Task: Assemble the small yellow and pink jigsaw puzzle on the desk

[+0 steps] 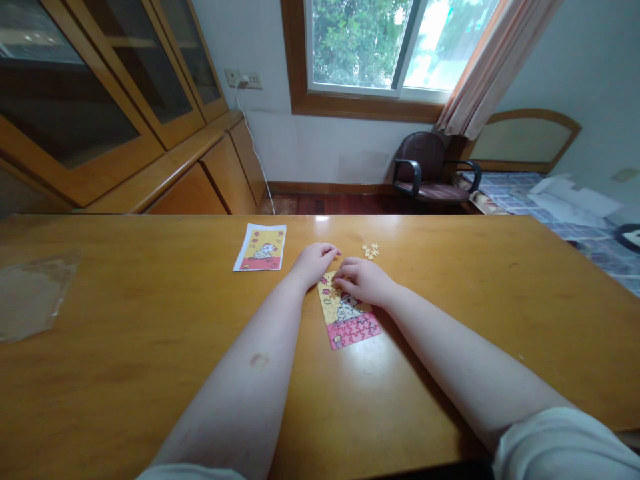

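Note:
A small jigsaw puzzle with a yellow top, a white cartoon animal and a pink base lies on the wooden table. My left hand rests at the puzzle's upper left edge with its fingers curled. My right hand presses on the puzzle's top part, fingertips pinched together; what lies under them is hidden. A few loose yellow puzzle pieces lie just beyond my right hand. A printed reference card with the same picture lies to the left of my left hand.
A clear plastic bag lies at the table's left. Wooden cabinets with glass doors stand at the left. Beyond the table are a dark armchair, a window with a curtain, and a bed at the right.

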Demonstrator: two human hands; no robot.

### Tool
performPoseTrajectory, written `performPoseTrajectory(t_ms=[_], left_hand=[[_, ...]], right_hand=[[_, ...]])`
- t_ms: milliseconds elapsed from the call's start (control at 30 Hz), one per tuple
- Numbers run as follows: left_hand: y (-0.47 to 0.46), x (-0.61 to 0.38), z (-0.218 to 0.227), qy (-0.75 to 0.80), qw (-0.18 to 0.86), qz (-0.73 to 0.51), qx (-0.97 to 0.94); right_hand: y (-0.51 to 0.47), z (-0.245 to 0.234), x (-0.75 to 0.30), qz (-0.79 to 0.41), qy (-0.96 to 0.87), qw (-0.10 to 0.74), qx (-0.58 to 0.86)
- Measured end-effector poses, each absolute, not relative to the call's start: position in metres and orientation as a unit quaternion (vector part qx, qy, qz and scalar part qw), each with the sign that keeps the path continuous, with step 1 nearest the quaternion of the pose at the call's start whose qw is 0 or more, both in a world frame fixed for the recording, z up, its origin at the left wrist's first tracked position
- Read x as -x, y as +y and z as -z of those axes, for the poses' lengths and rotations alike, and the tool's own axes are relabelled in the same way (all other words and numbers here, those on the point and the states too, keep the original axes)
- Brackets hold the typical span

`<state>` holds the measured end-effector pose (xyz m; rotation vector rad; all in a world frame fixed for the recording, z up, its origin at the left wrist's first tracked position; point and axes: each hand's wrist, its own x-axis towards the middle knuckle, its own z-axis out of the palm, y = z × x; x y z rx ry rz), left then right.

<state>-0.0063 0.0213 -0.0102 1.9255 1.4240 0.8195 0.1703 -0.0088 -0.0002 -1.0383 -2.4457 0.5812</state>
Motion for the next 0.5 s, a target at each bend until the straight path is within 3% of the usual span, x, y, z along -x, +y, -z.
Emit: performPoseTrajectory(t_ms=[500], left_hand=[[0.0205, 0.0065, 0.0088, 0.546, 0.305, -0.306, -0.718]], right_hand=[[-0.0117, -0.0021, -0.1686, -0.154, -0.911, 0.161, 0.346]])
